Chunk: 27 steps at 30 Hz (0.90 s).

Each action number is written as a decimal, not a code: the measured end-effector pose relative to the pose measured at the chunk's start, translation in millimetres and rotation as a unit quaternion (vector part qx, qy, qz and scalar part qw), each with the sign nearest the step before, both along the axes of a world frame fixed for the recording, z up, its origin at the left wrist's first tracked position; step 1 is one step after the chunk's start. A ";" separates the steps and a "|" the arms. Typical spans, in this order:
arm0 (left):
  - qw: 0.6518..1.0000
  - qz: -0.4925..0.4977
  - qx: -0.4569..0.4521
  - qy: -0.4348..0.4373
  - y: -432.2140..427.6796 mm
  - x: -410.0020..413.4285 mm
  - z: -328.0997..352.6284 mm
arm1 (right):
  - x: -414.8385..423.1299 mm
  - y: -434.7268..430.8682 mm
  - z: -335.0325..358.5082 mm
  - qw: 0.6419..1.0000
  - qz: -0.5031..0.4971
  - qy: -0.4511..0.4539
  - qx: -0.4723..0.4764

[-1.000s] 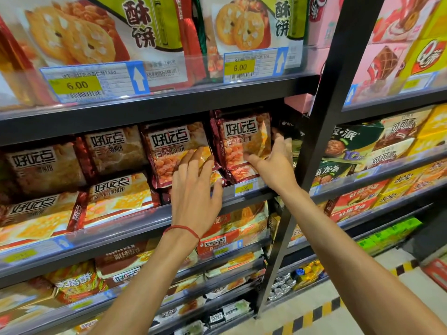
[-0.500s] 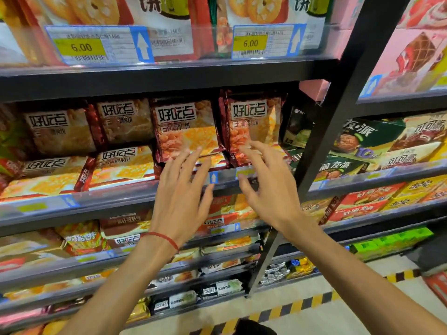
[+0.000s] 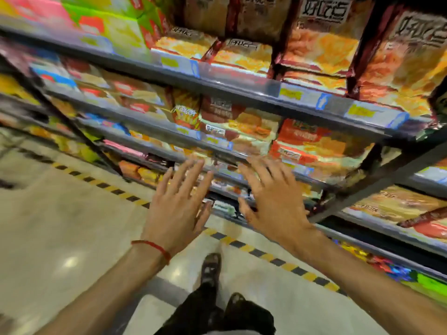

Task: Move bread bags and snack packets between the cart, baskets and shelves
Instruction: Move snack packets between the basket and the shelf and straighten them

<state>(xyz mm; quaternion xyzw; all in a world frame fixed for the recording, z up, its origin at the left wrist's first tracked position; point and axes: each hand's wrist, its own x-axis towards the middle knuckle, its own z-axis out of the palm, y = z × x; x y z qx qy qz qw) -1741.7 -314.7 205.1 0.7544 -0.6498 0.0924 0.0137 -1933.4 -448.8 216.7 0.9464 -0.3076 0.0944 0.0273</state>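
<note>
The person is holding the left hand (image 3: pixel 177 211) and right hand (image 3: pixel 273 204) out before the shelves (image 3: pixel 242 91), fingers spread apart and gripping nothing, seemingly readying for a lower row, while the snack packets (image 3: pixel 314 141) are sitting stacked there.

The shelves (image 3: pixel 242 85) rise in tiers from far left to near right, with snack packets (image 3: pixel 321 52) standing and lying on each tier. Before the lower tiers the left hand (image 3: pixel 176 209) and right hand (image 3: pixel 273 204) are side by side, apart. Below them, on the floor (image 3: pixel 60 226), a marking line (image 3: pixel 266 256) runs along the shelves' base, and a foot (image 3: pixel 210 267) stands on its near side.
</note>
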 end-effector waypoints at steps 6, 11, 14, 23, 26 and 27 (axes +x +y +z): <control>0.989 0.145 0.018 0.024 112.7 32.2 -23.8 | 76.6 70.9 -20.3 0.992 0.122 0.029 0.027; 0.968 0.244 0.026 0.051 196.1 79.5 -43.0 | 157.1 129.9 -32.0 0.977 0.205 0.037 0.034; 0.956 0.286 0.035 0.060 243.0 122.0 -54.7 | 218.5 168.6 -40.0 0.969 0.240 0.050 0.032; 0.902 0.426 0.052 0.056 383.4 274.5 -58.6 | 410.6 297.9 -56.8 0.935 0.350 0.020 0.050; 0.877 0.473 0.066 0.054 420.7 321.2 -61.3 | 473.5 330.3 -60.6 0.924 0.377 0.005 0.059; 0.870 0.486 0.068 0.055 430.8 335.8 -62.8 | 494.5 338.4 -61.9 0.920 0.386 -0.001 0.062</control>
